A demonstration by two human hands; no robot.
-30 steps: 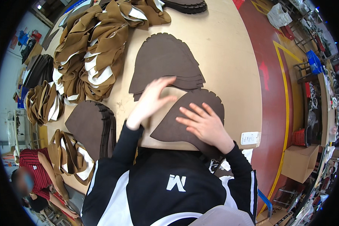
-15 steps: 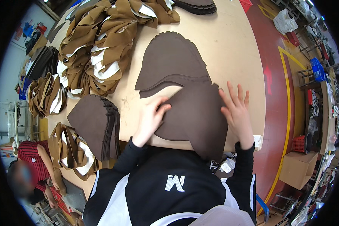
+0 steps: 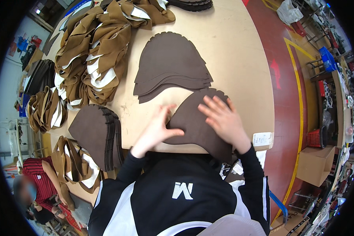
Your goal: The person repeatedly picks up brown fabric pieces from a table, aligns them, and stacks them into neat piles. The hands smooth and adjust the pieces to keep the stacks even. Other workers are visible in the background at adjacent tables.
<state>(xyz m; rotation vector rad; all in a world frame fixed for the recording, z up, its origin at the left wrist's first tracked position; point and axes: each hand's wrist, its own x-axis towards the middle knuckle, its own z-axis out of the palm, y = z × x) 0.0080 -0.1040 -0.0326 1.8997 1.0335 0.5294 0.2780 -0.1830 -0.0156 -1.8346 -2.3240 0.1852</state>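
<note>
A curved dark brown cut piece [image 3: 192, 116] lies before me, its lower tip hanging over the table's near edge. My right hand [image 3: 227, 122] rests flat across its right side, fingers stretched out. At its left edge is my left hand [image 3: 155, 128], open, with the thumb pointing over the piece and the fingers apart. Just beyond lies a fanned stack of dark brown pieces [image 3: 169, 57] with notched rounded tops; the front piece's top edge comes close to it. A thicker stack of similar pieces [image 3: 92, 131] sits to my left.
Brown pieces with white lining [image 3: 94, 55] are heaped at the far left of the beige table [image 3: 236, 43]. A smaller bundle [image 3: 74, 163] lies near left, by a co-worker in a striped shirt [image 3: 39, 177]. A cardboard box [image 3: 314, 165] stands beyond the red floor, right.
My right hand has moved left from beside the piece onto its surface. My left hand has opened wider. The dark piece has shifted slightly, and my view has moved a little.
</note>
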